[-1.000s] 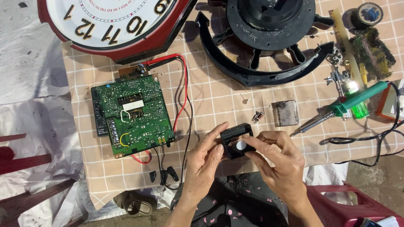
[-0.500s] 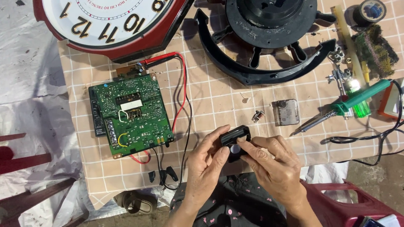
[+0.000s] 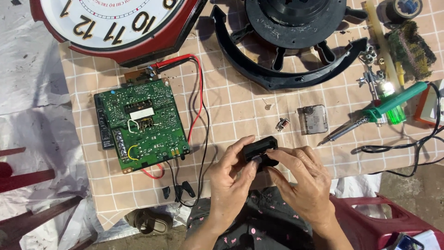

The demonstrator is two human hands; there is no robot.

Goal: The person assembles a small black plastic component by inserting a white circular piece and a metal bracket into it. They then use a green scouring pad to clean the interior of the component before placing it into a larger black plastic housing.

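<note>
— While you look down, what do your hands hold?

— Both grip one small black box (image 3: pixel 260 151) at the near table edge. My left hand (image 3: pixel 231 185) closes on its left end, my right hand (image 3: pixel 303 183) pinches its right side.

— And around it?

— Left of it lies the green circuit board (image 3: pixel 141 124); farther right, the soldering iron (image 3: pixel 370 115).

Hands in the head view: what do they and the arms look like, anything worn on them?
Both hands are bare: the left hand and right hand show no gloves, rings or watch. The forearms are uncovered too, with no sleeves in view. Below them lies dark clothing with small pink flowers.
</note>
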